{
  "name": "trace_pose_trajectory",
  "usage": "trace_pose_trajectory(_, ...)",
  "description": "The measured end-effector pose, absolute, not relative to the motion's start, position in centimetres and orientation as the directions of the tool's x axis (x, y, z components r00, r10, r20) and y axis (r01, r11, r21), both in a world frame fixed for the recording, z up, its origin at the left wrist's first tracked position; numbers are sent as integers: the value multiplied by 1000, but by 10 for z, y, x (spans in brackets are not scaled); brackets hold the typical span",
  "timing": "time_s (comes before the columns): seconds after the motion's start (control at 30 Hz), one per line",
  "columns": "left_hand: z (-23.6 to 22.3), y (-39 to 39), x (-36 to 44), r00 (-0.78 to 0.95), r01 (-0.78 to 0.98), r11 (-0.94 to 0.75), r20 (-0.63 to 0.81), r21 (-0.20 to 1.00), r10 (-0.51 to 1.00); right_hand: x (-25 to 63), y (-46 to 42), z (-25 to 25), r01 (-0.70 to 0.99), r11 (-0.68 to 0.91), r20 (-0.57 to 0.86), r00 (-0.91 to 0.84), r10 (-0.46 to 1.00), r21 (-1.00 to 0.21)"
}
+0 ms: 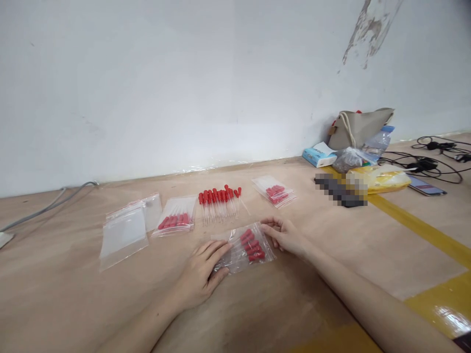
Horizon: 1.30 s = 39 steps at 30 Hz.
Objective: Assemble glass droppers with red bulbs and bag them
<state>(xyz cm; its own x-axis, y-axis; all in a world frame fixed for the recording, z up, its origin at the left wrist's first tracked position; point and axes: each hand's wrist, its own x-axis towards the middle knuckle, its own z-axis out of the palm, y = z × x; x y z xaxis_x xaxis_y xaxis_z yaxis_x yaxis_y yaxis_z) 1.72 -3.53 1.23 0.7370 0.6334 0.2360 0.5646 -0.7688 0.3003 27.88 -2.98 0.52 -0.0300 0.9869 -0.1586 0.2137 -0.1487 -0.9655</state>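
Before me lies a clear zip bag [239, 255] with several red-bulbed droppers [252, 245] in it, bulbs toward the right end. My left hand [204, 267] rests on the bag's left end, fingers stretched and apart. At the bag's upper right corner, my right hand [282, 236] has its thumb and fingers closed on the edge. Just beyond the bag is a row of loose droppers [219, 203] with red bulbs pointing away. A filled zip bag [175, 216] lies left of the row, another filled bag [274, 191] right of it. Flat zip bags [125, 233] overlap at the far left.
Brown paper [66, 294] covers the surface up to a white wall [165, 88]. At the right are a blue tissue pack [319, 155], a canvas bag [362, 128], a yellow packet [382, 180], a phone [427, 186] and black cables [423, 164]. A grey cable [47, 208] runs along the left.
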Motion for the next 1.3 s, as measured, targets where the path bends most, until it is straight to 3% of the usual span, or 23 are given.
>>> trace_pose_trajectory(0.07,13,-35,17,749,554,-775,225,305,624,277,-27,2,234,-168,-163,40,986,-958)
trace_pose_trajectory(0.2,13,-34,17,762,556,-774,185,304,620,275,-26,-1,236,-70,-101,-119,988,-969)
trace_pose_trajectory(0.33,9,-35,16,709,626,-731,193,272,679,286,-31,7,137,-177,-205,-227,952,-975)
trace_pose_trajectory(0.4,7,-35,15,705,638,-726,185,256,685,298,-35,14,5,-226,-221,-238,946,-974)
trace_pose_trajectory(0.53,6,-34,14,715,641,-733,169,229,678,325,-35,31,-281,-222,-215,-56,975,-934)
trace_pose_trajectory(0.7,7,-34,16,719,636,-738,175,225,673,334,-10,41,-365,-7,-111,265,958,-931)
trace_pose_trajectory(0.87,8,-33,15,718,630,-741,188,233,670,308,34,23,-272,55,-40,332,943,-961)
trace_pose_trajectory(1.07,6,-32,13,725,617,-752,205,233,658,287,48,-10,-38,66,31,597,802,-997)
trace_pose_trajectory(1.17,6,-35,16,723,605,-757,228,246,652,288,40,-14,243,74,227,694,683,-967)
trace_pose_trajectory(1.3,15,-27,10,608,673,-694,343,253,715,290,33,-15,527,121,455,570,684,-841)
